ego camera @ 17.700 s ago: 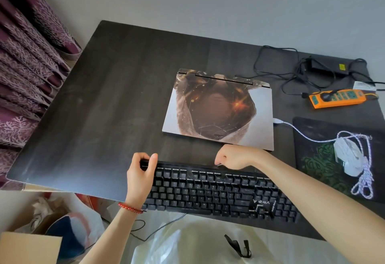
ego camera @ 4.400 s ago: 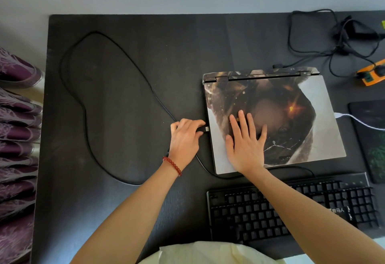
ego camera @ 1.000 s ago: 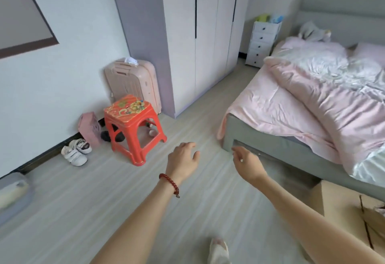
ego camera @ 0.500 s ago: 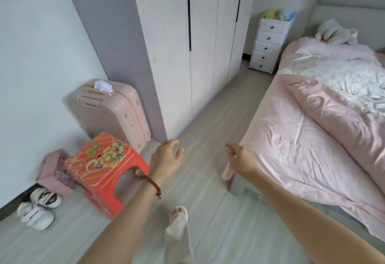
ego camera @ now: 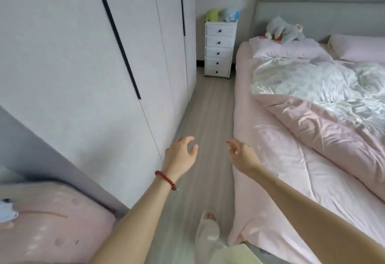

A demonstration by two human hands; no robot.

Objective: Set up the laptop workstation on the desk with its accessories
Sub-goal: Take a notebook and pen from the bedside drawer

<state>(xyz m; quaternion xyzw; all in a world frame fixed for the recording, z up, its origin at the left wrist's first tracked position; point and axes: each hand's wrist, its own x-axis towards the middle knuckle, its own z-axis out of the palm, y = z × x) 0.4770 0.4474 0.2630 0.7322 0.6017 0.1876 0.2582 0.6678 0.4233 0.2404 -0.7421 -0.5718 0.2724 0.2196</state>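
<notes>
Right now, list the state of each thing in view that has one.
Left hand: open, empty.
Right hand: open, empty.
Wardrobe: doors closed.
Drawers: all shut, two plush toys on top.
Bed: unmade, duvet rumpled.
Suitcase: closed.

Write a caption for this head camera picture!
Two empty hands, left and right, reach forward between wardrobe and pink bed.

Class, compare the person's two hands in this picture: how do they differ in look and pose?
The left hand wears a red bead bracelet; the right hand has a bare wrist. The left hangs over the floor beside the wardrobe; the right hangs by the bed's edge. Both are loosely curled and hold nothing.
</notes>
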